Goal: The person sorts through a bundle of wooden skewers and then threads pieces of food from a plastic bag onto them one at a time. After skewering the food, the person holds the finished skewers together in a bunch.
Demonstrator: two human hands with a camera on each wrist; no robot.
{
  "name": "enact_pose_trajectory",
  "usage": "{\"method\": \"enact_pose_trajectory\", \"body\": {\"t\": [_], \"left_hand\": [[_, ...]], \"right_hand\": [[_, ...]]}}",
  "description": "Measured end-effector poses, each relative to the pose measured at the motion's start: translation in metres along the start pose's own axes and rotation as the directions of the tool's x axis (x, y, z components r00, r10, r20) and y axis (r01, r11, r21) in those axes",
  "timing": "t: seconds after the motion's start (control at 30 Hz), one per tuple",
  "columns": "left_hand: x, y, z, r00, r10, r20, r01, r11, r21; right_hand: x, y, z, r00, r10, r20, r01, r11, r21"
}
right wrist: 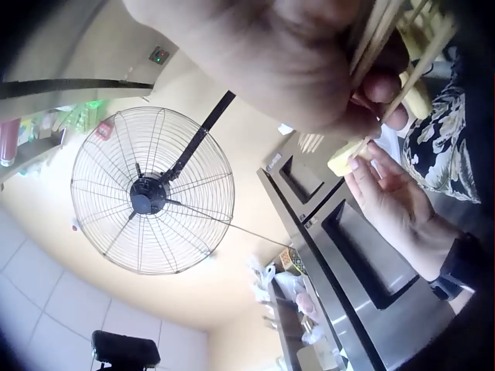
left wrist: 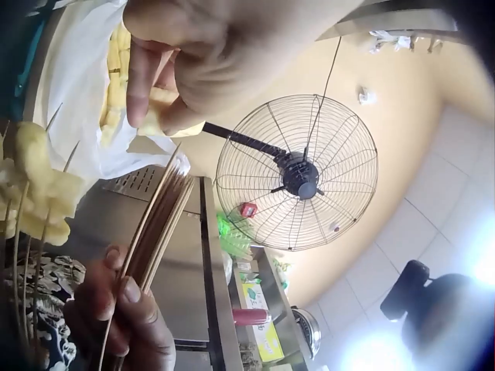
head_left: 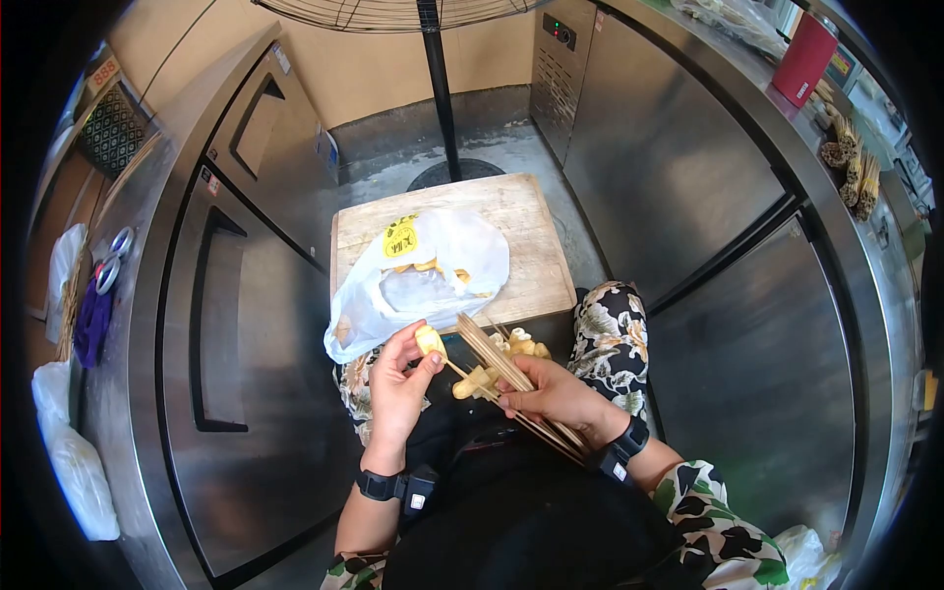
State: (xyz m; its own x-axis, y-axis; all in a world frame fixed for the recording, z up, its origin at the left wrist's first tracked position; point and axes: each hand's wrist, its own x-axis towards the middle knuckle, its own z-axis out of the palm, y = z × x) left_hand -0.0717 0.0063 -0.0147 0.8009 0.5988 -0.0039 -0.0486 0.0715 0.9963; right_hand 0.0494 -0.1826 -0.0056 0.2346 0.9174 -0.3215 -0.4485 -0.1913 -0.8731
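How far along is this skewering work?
It looks partway through. Near the right hand, some skewers already carry yellow pieces. In hand, the left hand pinches another yellow piece at the end of a stick, while the right grips a bundle of sticks with bare tips. More pieces remain in the white bag; how many, I can't tell.

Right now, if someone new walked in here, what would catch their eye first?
Probably the big wire-caged fan, standing beyond the wooden board between the steel cabinets. Next might be the white plastic bag with yellow print, lying on that board. Nearer the person, the left hand pinches a yellow food piece while the right hand grips a bundle of thin skewers.
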Motion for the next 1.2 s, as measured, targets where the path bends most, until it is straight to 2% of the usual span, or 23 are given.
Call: {"method": "enact_pose_trajectory", "body": {"t": [0.07, 0.13, 0.3, 0.4, 0.47, 0.57, 0.67, 0.7, 0.73, 0.77, 0.87, 0.97, 1.07, 1.2], "left_hand": [[-0.001, 0.001, 0.002, 0.999, 0.026, -0.033, -0.024, 0.999, 0.047], [-0.004, 0.004, 0.006, 0.991, 0.119, -0.059, -0.101, 0.964, 0.245], [-0.013, 0.015, 0.022, 0.937, 0.349, -0.006, -0.281, 0.765, 0.579], [-0.013, 0.008, 0.025, 0.943, 0.333, 0.007, -0.274, 0.763, 0.585], [-0.018, 0.005, 0.031, 0.938, 0.316, 0.143, -0.331, 0.694, 0.639], [-0.014, -0.001, 0.033, 0.935, 0.240, 0.262, -0.354, 0.697, 0.623], [0.019, 0.001, 0.018, 0.977, 0.040, 0.209, -0.109, 0.938, 0.329], [0.036, -0.003, 0.007, 0.987, 0.030, 0.155, -0.097, 0.890, 0.445], [0.056, -0.009, 0.002, 0.988, 0.111, 0.104, -0.150, 0.831, 0.536], [0.074, -0.011, -0.001, 0.974, 0.186, 0.126, -0.223, 0.729, 0.647], [0.117, -0.045, -0.001, 0.945, 0.259, 0.198, -0.311, 0.532, 0.788], [0.143, -0.066, 0.011, 0.929, 0.291, 0.228, -0.343, 0.451, 0.824], [0.154, -0.066, 0.022, 0.965, 0.119, 0.234, -0.262, 0.384, 0.886], [0.167, -0.091, 0.014, 0.957, 0.144, 0.251, -0.287, 0.363, 0.887]], "right_hand": [[0.001, 0.001, -0.003, 1.000, 0.005, 0.018, -0.005, 1.000, -0.014], [0.001, 0.002, -0.005, 1.000, 0.011, 0.017, -0.011, 1.000, -0.021], [0.000, 0.000, -0.001, 0.998, 0.004, -0.055, -0.005, 1.000, -0.016], [0.002, 0.002, 0.001, 0.992, -0.016, -0.123, 0.014, 1.000, -0.014], [0.003, 0.001, -0.001, 0.992, -0.017, -0.128, 0.015, 1.000, -0.012], [0.007, 0.013, -0.016, 0.989, 0.032, -0.145, -0.040, 0.998, -0.049], [0.001, -0.003, -0.014, 0.971, 0.037, -0.236, -0.047, 0.998, -0.039], [-0.003, -0.013, -0.011, 0.973, 0.023, -0.228, -0.031, 0.999, -0.032], [-0.003, -0.014, -0.014, 0.978, 0.023, -0.207, -0.021, 1.000, 0.011], [-0.004, -0.015, -0.016, 0.983, 0.022, -0.185, -0.012, 0.998, 0.054], [-0.005, -0.003, -0.027, 0.996, 0.010, -0.090, 0.008, 0.981, 0.194], [-0.004, -0.003, -0.029, 0.997, 0.040, -0.069, -0.019, 0.958, 0.286], [-0.003, -0.006, -0.028, 0.996, 0.069, -0.064, -0.048, 0.958, 0.281], [-0.004, -0.009, -0.027, 0.999, 0.046, -0.026, -0.038, 0.966, 0.256]]}}
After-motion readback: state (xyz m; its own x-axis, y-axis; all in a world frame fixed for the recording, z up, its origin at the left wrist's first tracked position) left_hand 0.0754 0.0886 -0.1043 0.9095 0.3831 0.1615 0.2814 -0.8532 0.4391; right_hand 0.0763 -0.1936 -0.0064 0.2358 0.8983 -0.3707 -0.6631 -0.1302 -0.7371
